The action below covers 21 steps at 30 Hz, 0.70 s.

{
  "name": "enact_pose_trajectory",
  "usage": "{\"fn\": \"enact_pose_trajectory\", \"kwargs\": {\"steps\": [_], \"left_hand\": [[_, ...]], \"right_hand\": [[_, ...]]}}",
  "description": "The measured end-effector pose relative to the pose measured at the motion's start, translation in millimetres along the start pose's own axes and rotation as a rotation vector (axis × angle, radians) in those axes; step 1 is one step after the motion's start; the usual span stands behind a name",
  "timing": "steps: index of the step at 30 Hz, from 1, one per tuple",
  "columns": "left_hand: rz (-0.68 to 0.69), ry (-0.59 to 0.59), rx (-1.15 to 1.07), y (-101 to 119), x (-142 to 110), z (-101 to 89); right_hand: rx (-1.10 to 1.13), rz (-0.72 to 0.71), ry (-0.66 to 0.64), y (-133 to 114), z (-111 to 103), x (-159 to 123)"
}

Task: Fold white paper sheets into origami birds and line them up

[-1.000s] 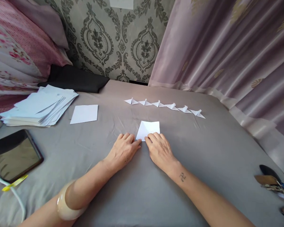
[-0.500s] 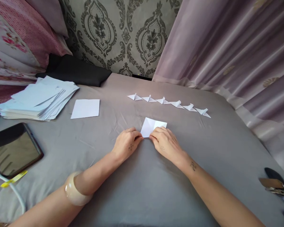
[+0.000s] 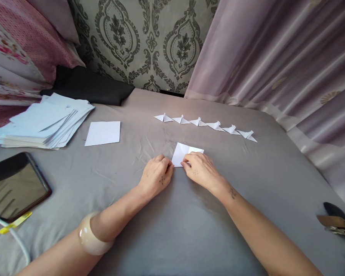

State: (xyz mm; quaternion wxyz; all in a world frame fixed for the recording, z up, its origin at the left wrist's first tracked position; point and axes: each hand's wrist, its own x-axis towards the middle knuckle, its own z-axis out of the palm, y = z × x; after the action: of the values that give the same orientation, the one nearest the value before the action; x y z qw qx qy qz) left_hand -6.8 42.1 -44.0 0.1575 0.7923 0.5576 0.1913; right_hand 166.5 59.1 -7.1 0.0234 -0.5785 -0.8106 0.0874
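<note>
A small creased sheet of white paper (image 3: 178, 154) lies on the grey cloth between my hands. At its lower left corner, my left hand (image 3: 157, 171) is closed, fingers curled, pinching the paper's edge. My right hand (image 3: 201, 168) covers the lower right part, its thumb and fingers closed on the near edge. Beyond the paper, several folded white paper figures (image 3: 199, 121) with pointed ends stand in a slanting row. A flat white paper square (image 3: 102, 133) rests to the left.
A stack of white papers (image 3: 46, 122) sits at the left, in front of a black folded item (image 3: 89, 85). Nearer is a dark phone or tablet (image 3: 15, 188) beside a white cable (image 3: 10, 230). Keys (image 3: 337, 226) lie at the far right. Curtains (image 3: 264, 57) border the right side.
My left hand has rolled slightly inward at the paper's corner, its fingers more curled. My right thumb and fingers have shifted slightly on the near edge. The view has moved a little.
</note>
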Motion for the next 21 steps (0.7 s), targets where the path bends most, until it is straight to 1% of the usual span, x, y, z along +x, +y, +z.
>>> {"fn": "enact_pose_trajectory", "kwargs": {"steps": [9, 15, 21], "left_hand": [[-0.062, -0.059, -0.029, -1.3, 3.6, 2.1], [-0.119, -0.091, -0.052, 3.1, 5.0, -2.5], [-0.098, -0.082, -0.157, 1.0, 5.2, -4.8]], "right_hand": [[-0.014, 0.040, -0.117, -6.7, -13.2, 8.1], [-0.023, 0.064, -0.175, -7.3, -17.3, 12.4], [-0.044, 0.077, -0.247, -11.3, -23.7, 17.6]]}}
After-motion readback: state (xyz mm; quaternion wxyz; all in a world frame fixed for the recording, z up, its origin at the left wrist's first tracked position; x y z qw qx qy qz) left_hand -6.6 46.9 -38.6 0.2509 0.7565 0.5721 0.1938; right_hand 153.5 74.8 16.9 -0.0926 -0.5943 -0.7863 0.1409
